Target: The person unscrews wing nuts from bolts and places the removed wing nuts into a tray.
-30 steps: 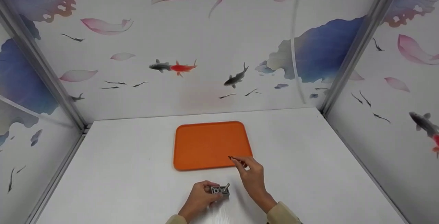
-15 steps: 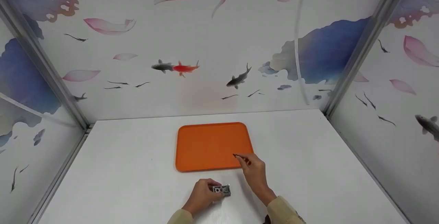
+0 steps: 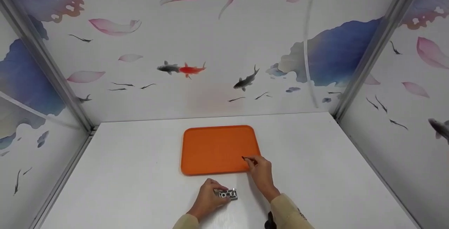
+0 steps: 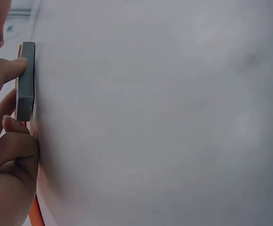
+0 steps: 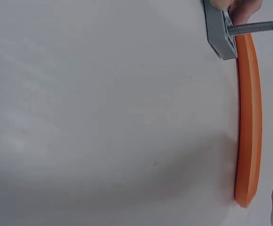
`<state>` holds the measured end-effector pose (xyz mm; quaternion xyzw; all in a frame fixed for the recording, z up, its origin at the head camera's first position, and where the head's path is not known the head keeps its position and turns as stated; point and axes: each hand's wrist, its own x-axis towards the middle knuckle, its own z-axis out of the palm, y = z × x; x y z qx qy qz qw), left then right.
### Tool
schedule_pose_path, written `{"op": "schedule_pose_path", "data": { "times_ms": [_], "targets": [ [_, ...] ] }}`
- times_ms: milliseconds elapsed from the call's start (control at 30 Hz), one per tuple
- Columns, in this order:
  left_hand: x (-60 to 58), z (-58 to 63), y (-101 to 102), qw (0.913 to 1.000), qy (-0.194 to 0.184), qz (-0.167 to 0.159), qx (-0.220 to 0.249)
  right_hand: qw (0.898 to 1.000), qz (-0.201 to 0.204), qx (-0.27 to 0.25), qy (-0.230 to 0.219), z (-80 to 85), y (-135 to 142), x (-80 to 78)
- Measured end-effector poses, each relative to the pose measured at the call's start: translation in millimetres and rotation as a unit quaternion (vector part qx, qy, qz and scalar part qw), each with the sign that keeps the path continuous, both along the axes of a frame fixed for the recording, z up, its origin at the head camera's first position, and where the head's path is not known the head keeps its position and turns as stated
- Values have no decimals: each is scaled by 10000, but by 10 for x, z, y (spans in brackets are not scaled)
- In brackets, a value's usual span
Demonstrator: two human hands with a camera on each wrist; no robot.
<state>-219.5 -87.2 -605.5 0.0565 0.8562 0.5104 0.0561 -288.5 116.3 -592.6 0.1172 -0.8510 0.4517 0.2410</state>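
Observation:
My left hand (image 3: 207,197) grips a small grey metal block (image 3: 228,194) between thumb and fingers, in front of the orange tray (image 3: 219,152). In the right wrist view a threaded bolt (image 5: 254,27) sticks out of the block's recessed face. The left wrist view shows the block's plain side, with a fingertip (image 4: 19,61) on it. Further right, my right hand (image 3: 261,173) pinches a small dark piece (image 3: 243,158) above the tray's near right corner. That piece is too small to identify; in the right wrist view only its edge shows.
The tray lies on a white table (image 3: 133,173) toward the back. Printed panels (image 3: 210,39) with fish and petals enclose it behind and at both sides, joined by grey metal posts (image 3: 379,46). A black object (image 3: 270,220) shows beside the right sleeve.
The block has tilted in my left hand, so the bolt that slanted up to the right no longer stands out in the head view. My right hand has shifted slightly right with the dark piece.

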Motion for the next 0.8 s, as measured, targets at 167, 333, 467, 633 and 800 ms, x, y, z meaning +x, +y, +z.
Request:
{"op": "schedule_pose_path", "data": {
  "times_ms": [167,333,467,633,800],
  "targets": [
    [-3,-12,-10,9998,-127,27,122,9959,-23,126,-897,-22,-21,-38],
    [10,1,-17,9994,-267,17,222,9891,-92,269,-1442,-30,-23,-79],
    [26,22,-15,9991,-362,-6,233,9877,-57,496,-1485,-25,-22,-92],
    [42,29,-8,9986,-453,-42,269,9873,-6,710,-1420,-26,-35,-99],
    [50,27,-21,9988,-368,-81,303,9857,58,806,-1482,-30,-42,-103]
  ]
}}
